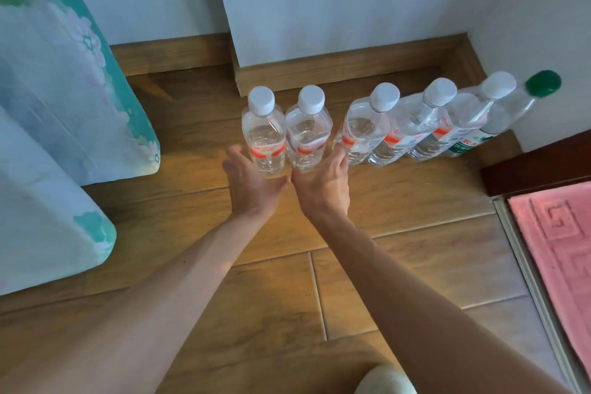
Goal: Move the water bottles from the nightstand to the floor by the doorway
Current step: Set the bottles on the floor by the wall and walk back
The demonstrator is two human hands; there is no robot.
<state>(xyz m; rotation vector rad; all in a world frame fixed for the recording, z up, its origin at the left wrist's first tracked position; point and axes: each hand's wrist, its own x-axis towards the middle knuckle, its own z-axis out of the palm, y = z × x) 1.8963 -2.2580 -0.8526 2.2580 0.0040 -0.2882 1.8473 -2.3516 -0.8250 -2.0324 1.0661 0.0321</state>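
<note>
Evidently aligning; left hand (pixel 252 182) and right hand (pixel 323 185), both wide, flank two end bottles (pixel 267 134); likely squaring the row (pixel 388 137) along the wall.

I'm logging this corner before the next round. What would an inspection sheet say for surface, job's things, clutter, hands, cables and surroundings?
Surface: brown wooden plank floor.
Job's things: six clear plastic water bottles standing in a row on the floor along the wall; five have white caps, and the green-capped bottle is at the right end.
Clutter: nothing seen.
Hands: left hand open, fingers beside the leftmost bottle; right hand open, fingers alongside the second bottle.
Cables: nothing seen.
Surroundings: teal floral bedcover on the left; white wall with wooden skirting board; pink patterned mat on the right.
</note>
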